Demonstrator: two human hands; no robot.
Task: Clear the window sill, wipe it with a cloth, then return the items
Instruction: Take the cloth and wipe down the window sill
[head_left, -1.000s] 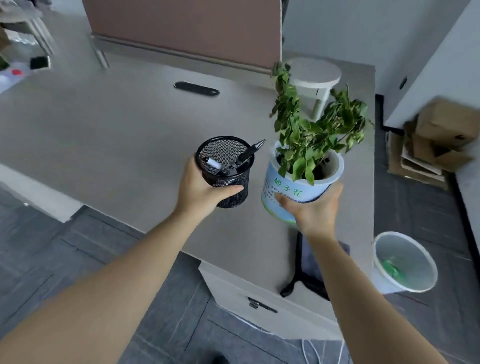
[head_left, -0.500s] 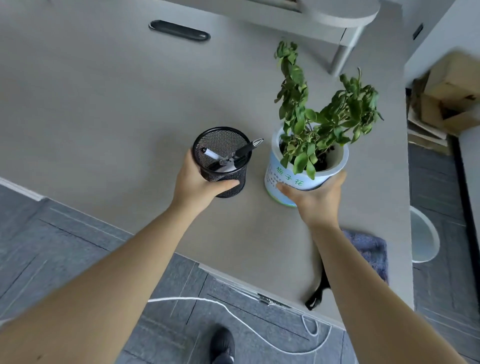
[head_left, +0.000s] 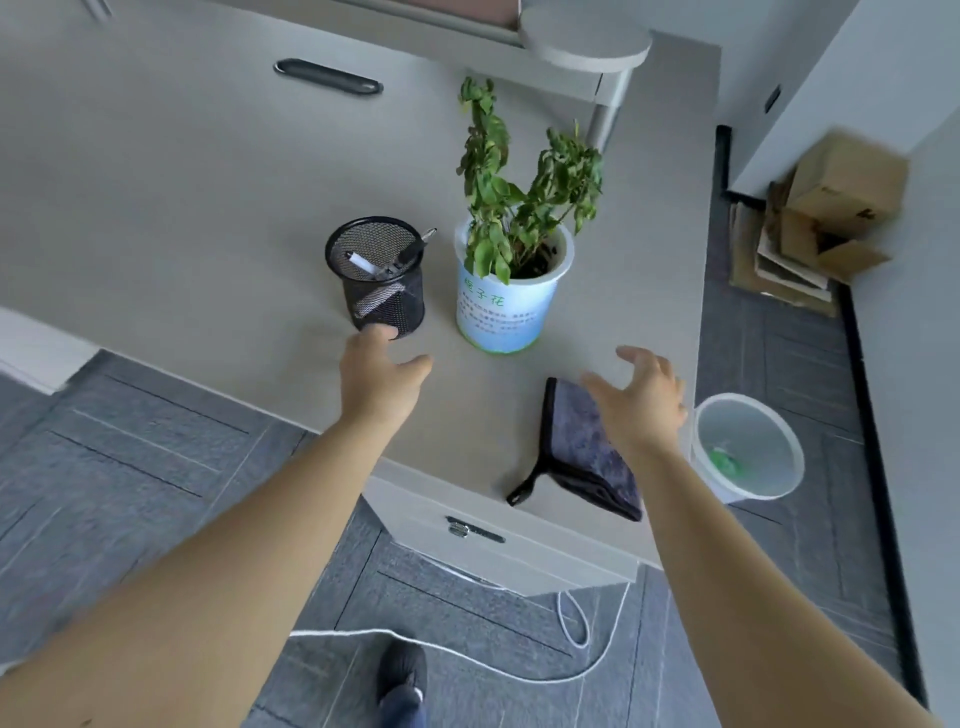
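Note:
A black mesh pen holder (head_left: 382, 283) with pens in it stands on the grey desk (head_left: 182, 208). Beside it on the right stands a green plant in a white and blue pot (head_left: 506, 301). My left hand (head_left: 382, 376) hovers open just in front of the pen holder, its fingertips close to the holder's base. My right hand (head_left: 641, 397) is open, fingers spread, above the far edge of a folded grey cloth (head_left: 582, 452) that lies at the desk's front right corner. Neither hand holds anything.
A white waste bin (head_left: 748, 447) stands on the floor right of the desk. Cardboard boxes (head_left: 826, 218) are stacked by the wall. A white cable (head_left: 467, 660) loops on the floor by my shoe. A round white stand (head_left: 587, 39) sits at the desk's back.
Both hands have let go: the pen holder and the plant pot now stand on the desk. My hands have drawn back toward me, and my right hand is over the cloth.

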